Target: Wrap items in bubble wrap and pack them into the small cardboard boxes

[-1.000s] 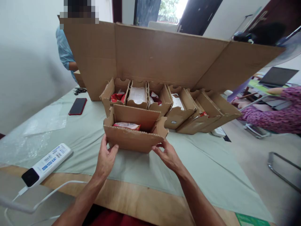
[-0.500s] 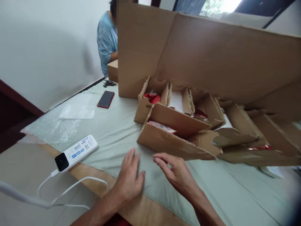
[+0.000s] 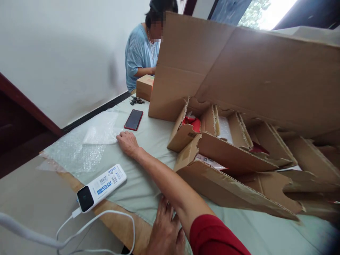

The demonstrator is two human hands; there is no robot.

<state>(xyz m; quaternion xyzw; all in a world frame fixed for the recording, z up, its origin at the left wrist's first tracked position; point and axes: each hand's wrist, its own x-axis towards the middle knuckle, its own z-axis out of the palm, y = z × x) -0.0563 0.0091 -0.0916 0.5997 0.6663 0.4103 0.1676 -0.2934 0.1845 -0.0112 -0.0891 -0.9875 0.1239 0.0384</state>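
Note:
My right hand (image 3: 128, 141) reaches far left across the table, its fingers curled down on the near edge of a bubble wrap sheet (image 3: 79, 148). The red-sleeved arm crosses over my left hand (image 3: 164, 232), which lies flat and open on the green cloth (image 3: 148, 184) at the table's front edge. Right of the arm lies an open cardboard tray (image 3: 225, 187) with a white packet (image 3: 209, 162) inside. Behind it stand several more cardboard trays (image 3: 212, 122) holding red and white packets.
A large cardboard sheet (image 3: 239, 67) stands behind the trays. A red phone (image 3: 133, 119) and keys (image 3: 136, 101) lie beyond my right hand. A white device (image 3: 102, 183) with a white cable (image 3: 92, 226) sits front left. A person in a blue shirt (image 3: 139, 56) sits behind a small box (image 3: 145, 86).
Both hands have left the front tray. My right hand has swung left to the bubble wrap; my left hand has drawn back to the table edge. The view has turned left.

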